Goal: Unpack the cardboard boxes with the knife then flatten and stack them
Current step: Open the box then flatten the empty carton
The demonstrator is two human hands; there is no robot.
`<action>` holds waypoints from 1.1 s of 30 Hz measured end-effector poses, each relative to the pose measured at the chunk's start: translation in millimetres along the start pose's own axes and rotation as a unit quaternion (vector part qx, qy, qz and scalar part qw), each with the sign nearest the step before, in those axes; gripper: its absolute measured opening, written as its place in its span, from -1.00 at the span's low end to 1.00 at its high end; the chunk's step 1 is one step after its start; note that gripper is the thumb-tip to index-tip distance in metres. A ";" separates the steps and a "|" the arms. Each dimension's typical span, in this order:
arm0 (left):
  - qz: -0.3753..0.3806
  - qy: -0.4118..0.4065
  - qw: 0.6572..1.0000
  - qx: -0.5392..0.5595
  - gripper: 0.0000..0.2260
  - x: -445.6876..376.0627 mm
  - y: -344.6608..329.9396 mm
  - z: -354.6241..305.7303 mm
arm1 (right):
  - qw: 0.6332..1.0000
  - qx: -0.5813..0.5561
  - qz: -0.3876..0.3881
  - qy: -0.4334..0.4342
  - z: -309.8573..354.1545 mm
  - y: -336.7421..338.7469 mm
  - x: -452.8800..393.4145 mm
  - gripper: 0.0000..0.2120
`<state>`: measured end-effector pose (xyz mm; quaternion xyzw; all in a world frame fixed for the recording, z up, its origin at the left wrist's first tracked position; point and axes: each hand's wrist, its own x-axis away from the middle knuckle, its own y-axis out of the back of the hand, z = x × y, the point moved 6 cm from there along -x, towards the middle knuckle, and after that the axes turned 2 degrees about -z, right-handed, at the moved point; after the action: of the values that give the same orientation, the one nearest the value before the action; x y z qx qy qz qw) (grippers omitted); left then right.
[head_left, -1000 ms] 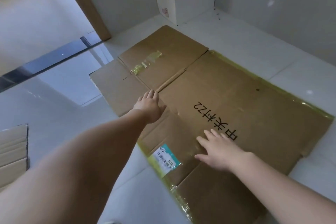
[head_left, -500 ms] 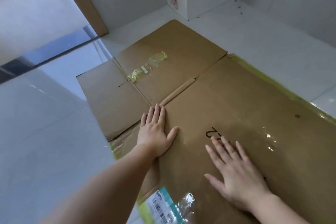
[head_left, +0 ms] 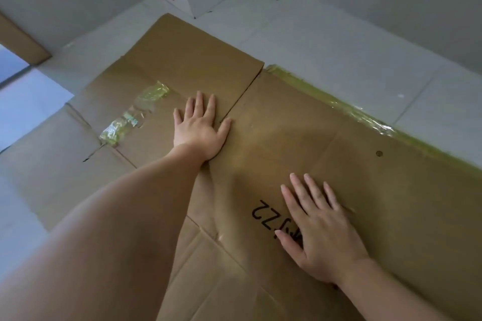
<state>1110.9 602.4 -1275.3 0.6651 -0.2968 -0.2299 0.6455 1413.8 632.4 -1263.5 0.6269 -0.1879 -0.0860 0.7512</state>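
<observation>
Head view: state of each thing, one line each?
Cardboard box: flattened, lying on the floor.
Left hand: open, palm pressing a flap beside the slit.
Right hand: open, flat on the printed panel.
Yellowish tape: stuck along the far edge.
Tape scrap: crumpled on a flap.

A large brown cardboard box (head_left: 300,133) lies flattened on the pale tiled floor, its panels and flaps spread out and creased along the folds. Black printed characters, ending in "22", sit upside down on the near panel. Crumpled yellowish clear tape (head_left: 133,114) clings to the left flap, and a long strip of the same tape (head_left: 347,107) runs along the far right edge. A small dark round mark shows near that edge
</observation>
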 end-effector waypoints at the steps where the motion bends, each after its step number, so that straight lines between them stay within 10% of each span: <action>1: 0.005 -0.002 1.000 0.001 -0.29 1.1 -0.9 -1.7 | 1.000 0.000 0.006 0.002 -0.8 -1.9 1.1 -0.29; 4: 0.005 -0.003 1.000 0.001 -0.30 5.3 2.4 -4.3 | 0.999 0.034 0.025 0.017 -11.9 2.9 -4.5 -0.26; 10: 0.010 -0.010 1.000 -0.003 -0.28 -2.8 -1.5 0.9 | 0.959 0.042 -0.001 -0.280 -120.2 10.4 -22.0 -0.16; 15: 0.150 0.003 0.988 -0.032 -0.31 -8.8 22.2 -2.9 | 0.941 0.015 0.173 -0.291 -117.2 30.5 -33.6 -0.05; 21: 0.087 -0.113 0.990 -0.011 -0.39 91.9 9.2 -25.5 | 0.989 0.013 0.091 -0.120 -30.9 17.7 -0.7 -0.20; 33: 0.012 -0.027 0.999 0.018 -0.35 99.8 -8.3 18.3 | 0.992 0.055 0.050 -0.100 -64.1 13.0 -81.1 -0.16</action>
<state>1170.8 520.1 -1276.9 0.6665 -0.3262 -0.2350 0.6278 1363.3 722.9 -1274.2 0.6457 -0.2974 -0.1004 0.6961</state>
